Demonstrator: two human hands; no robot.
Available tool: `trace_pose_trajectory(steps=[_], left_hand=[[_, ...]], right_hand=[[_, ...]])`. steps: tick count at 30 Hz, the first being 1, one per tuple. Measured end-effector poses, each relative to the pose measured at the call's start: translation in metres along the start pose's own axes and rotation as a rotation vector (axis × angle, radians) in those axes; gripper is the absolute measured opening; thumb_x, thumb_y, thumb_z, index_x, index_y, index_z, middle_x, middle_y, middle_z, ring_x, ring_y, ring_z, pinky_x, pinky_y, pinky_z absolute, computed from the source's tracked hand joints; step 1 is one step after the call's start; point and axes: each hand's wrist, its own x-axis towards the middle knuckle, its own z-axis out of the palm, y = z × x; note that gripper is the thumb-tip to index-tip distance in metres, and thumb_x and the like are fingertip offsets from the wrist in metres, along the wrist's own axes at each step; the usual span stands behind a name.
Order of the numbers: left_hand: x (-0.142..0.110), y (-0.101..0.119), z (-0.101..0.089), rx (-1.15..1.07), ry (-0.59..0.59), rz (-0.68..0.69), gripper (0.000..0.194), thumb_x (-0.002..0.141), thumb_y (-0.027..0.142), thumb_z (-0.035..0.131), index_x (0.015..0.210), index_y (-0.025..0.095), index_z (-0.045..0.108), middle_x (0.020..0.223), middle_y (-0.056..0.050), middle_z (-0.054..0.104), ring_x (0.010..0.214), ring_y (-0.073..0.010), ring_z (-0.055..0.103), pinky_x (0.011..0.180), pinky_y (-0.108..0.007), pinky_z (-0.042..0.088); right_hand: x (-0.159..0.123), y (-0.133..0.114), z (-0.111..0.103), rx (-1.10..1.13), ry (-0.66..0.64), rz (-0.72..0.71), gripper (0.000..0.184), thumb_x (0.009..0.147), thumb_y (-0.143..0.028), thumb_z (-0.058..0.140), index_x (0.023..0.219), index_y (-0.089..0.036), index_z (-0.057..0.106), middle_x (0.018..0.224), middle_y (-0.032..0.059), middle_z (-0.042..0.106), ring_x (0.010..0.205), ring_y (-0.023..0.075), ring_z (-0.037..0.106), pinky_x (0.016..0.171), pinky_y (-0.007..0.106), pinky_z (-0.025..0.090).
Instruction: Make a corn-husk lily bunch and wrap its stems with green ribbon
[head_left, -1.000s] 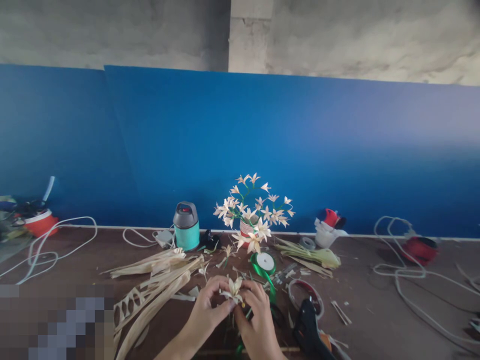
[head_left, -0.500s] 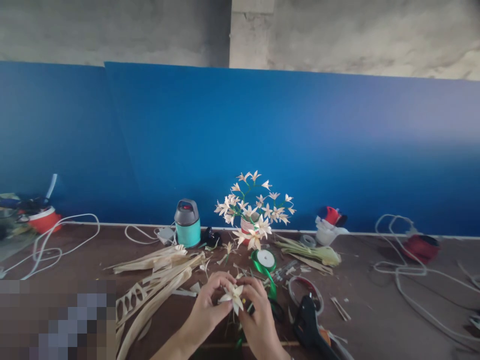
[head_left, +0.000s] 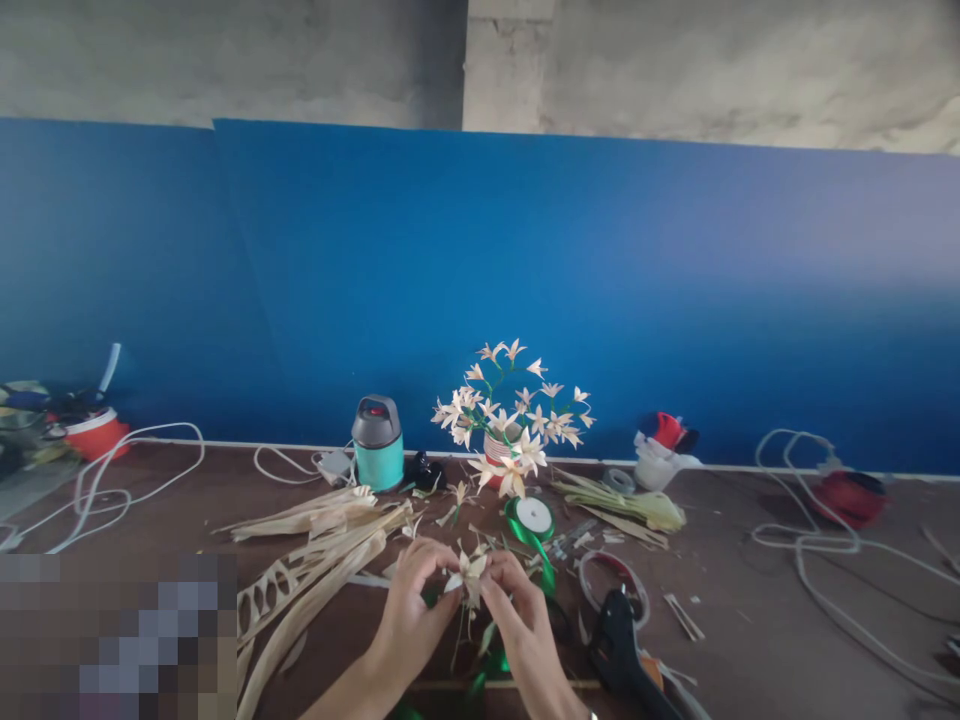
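Both of my hands meet low in the middle of the view around a small cream leaf flower. My left hand pinches it from the left with curled fingers. My right hand pinches it from the right. A thin stem and green ribbon hang below the flower between my wrists. Just beyond my hands lies a roll of green ribbon, and behind it a small vase of finished cream flowers.
Dried palm leaf strips lie to the left, greener ones to the right. A black glue gun sits by my right hand. A teal flask, white cables and red tubs line the blue wall.
My hands have turned the flower and shifted slightly up and right; the fingers have regripped it, and the stem now hangs lower between my wrists.
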Motion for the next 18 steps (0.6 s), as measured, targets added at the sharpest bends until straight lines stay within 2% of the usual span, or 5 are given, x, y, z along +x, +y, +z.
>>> trace_pose_trajectory(steps=[5, 12, 18], left_hand=[[0.0002, -0.0028, 0.0005, 0.025, -0.009, 0.069, 0.005, 0.074, 0.023, 0.059, 0.074, 0.02, 0.063, 0.076, -0.004, 0.063, 0.077, -0.0199, 0.056, 0.072, -0.031, 0.043], [0.0015, -0.0069, 0.0006, 0.116, -0.004, 0.106, 0.009, 0.075, 0.026, 0.06, 0.069, 0.019, 0.063, 0.076, -0.005, 0.063, 0.076, -0.0198, 0.056, 0.071, -0.031, 0.043], [0.0018, -0.009, 0.0004, 0.132, -0.014, 0.149, 0.008, 0.075, 0.017, 0.057, 0.072, 0.02, 0.063, 0.077, -0.004, 0.063, 0.078, -0.0188, 0.056, 0.072, -0.03, 0.044]], right_hand=[[0.0011, 0.0036, 0.0014, 0.111, -0.016, 0.036, 0.024, 0.078, -0.034, 0.056, 0.062, -0.018, 0.051, 0.071, 0.0003, 0.048, 0.064, 0.0128, 0.044, 0.06, 0.023, 0.039], [0.0012, 0.0006, 0.0021, 0.118, -0.008, 0.065, 0.027, 0.079, -0.038, 0.055, 0.061, -0.017, 0.051, 0.071, 0.0003, 0.049, 0.067, 0.0136, 0.046, 0.061, 0.023, 0.038], [0.0013, 0.0059, 0.0021, 0.091, 0.024, 0.034, 0.024, 0.08, -0.036, 0.055, 0.065, -0.017, 0.056, 0.073, 0.0011, 0.053, 0.069, 0.014, 0.049, 0.063, 0.023, 0.04]])
